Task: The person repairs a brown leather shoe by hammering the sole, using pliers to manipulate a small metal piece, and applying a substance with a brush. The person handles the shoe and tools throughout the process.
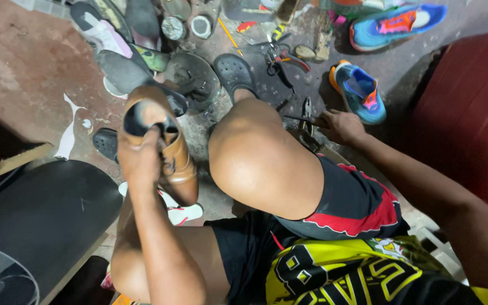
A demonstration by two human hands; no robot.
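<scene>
My left hand [140,158] grips a brown leather shoe [168,152] by its opening, with fingers inside the heel; the shoe is held up over my left thigh, toe pointing toward me. My right hand [340,125] reaches out past my raised right knee [261,158] and closes on the handles of dark metal pliers [307,116], which rest low beside the knee. A blue and orange sneaker [360,93] lies just beyond that hand on the floor.
The floor ahead holds several loose soles, a black clog [235,73], round tins [201,26], more pliers [280,56] and a second blue sneaker [396,24]. A black rounded surface [40,214] sits at left, a red panel [470,113] at right.
</scene>
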